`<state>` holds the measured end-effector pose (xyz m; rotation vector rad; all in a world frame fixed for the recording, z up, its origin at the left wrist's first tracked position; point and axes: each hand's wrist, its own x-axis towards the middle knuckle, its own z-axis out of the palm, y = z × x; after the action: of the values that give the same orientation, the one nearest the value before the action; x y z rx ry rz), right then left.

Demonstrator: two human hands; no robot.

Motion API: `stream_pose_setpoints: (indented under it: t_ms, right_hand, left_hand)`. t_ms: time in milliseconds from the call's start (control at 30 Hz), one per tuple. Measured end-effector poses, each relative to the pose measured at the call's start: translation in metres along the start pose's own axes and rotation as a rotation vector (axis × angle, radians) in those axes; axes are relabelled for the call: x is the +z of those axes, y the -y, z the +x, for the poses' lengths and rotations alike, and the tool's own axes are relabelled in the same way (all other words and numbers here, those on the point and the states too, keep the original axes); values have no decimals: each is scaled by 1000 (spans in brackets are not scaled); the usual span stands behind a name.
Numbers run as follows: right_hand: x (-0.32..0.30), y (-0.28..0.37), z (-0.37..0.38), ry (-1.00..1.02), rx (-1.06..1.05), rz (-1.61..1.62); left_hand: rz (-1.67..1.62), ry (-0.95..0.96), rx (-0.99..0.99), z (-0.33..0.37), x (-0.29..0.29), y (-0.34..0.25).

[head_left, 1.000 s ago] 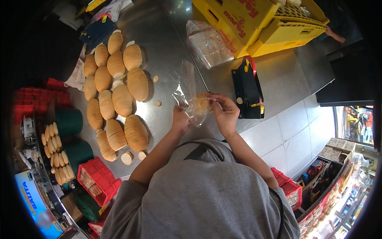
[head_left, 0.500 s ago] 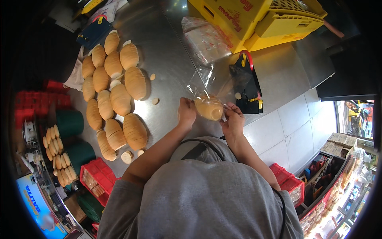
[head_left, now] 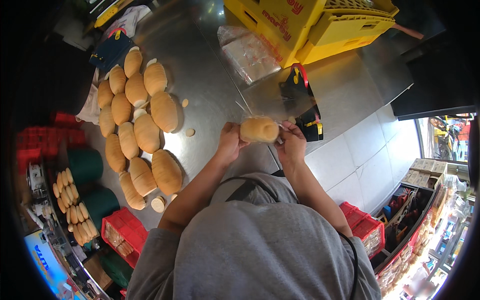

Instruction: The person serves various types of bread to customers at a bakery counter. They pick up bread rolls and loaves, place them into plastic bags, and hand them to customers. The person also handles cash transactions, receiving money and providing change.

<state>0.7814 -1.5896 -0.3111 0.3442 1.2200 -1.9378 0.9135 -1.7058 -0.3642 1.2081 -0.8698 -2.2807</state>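
A bread loaf (head_left: pixel 259 129) in a clear plastic bag is held up over the steel table's near edge. My left hand (head_left: pixel 231 142) grips the bag at the loaf's left end, fingers closed. At its right end, the fingers of my right hand (head_left: pixel 292 142) pinch the plastic. Just beyond my right hand stands a dark bag-sealing tape dispenser (head_left: pixel 306 102) with a red wheel and yellow parts. To the left, several sliced loaves (head_left: pixel 165 112) lie in rows on the table. Small round bread end pieces (head_left: pixel 190 132) are scattered beside them.
Yellow plastic crates (head_left: pixel 345 41) stand at the far right of the steel table (head_left: pixel 200 75). A stack of clear plastic bags (head_left: pixel 250 55) lies before them. Another tape dispenser (head_left: pixel 111 51) sits at far left. Red crates (head_left: pixel 123 231) flank me below.
The bag's loose top, which stood up beyond the loaf, has been drawn down and is now blurred. The loaf lies more level and slightly nearer to me, between both hands.
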Motion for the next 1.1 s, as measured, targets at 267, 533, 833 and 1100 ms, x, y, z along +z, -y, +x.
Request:
stream_pose_setpoints:
  t_ms: [267,533,833,1100]
  right_hand:
    - [59,23,-49,366,-130,-229]
    - [75,31,-52,429,-486,-479]
    - [65,41,-30,223,-190,-60]
    - [101,68,-57,442,-434,-233]
  left_hand:
    - [-427,480,71,-26,5,-28]
    - [240,563,448,-18,19,-49]
    - [-366,629,16,-50,51,-73]
    - [-69,733,222,-72,65,-109]
